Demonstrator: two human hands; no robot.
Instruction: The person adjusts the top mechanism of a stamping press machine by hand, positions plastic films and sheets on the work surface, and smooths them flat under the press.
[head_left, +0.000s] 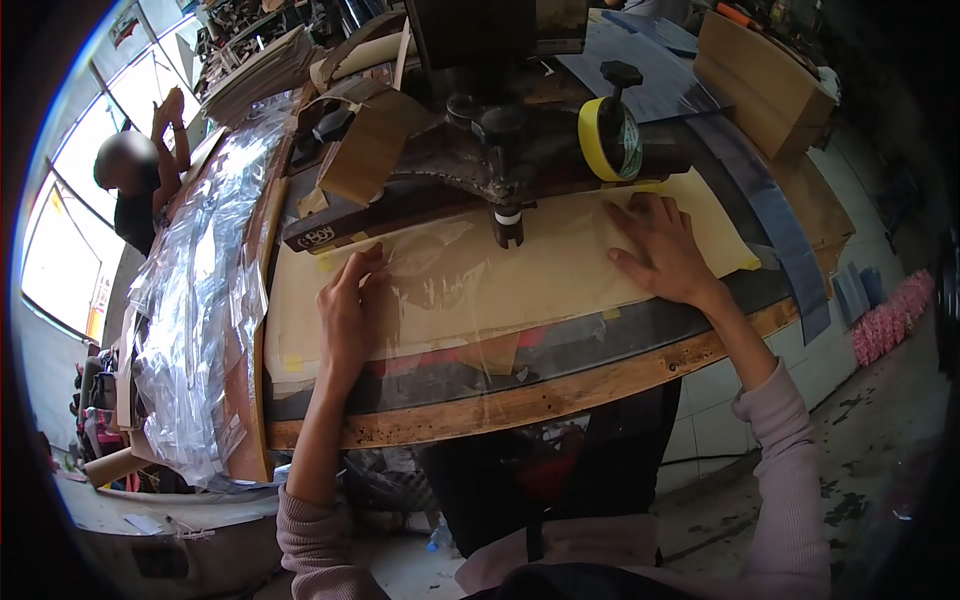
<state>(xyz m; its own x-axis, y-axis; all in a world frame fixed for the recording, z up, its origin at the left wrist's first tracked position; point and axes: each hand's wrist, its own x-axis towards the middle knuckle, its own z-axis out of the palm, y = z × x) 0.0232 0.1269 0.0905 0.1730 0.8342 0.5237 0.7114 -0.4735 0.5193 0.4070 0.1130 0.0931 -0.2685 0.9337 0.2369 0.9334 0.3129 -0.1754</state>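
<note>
A transparent plastic film (440, 285) lies wrinkled over a long cream paper sheet (560, 255) on the dark worktable. My left hand (345, 305) is at the left part of the sheet, its fingers curled and pinched at the film's edge. Flat on the right part of the sheet rests my right hand (660, 250), fingers spread, holding nothing. Between the hands, a metal press head (508, 225) with a forked tip stands above the paper. Behind the sheet runs a dark metal bar (420, 200).
A yellow tape roll (605, 140) hangs on the press frame. Bundled transparent plastic (200, 330) covers the left side. A cardboard box (765, 85) stands at back right. Wooden edging (540, 400) borders the table's front. Another person (140, 180) is at far left.
</note>
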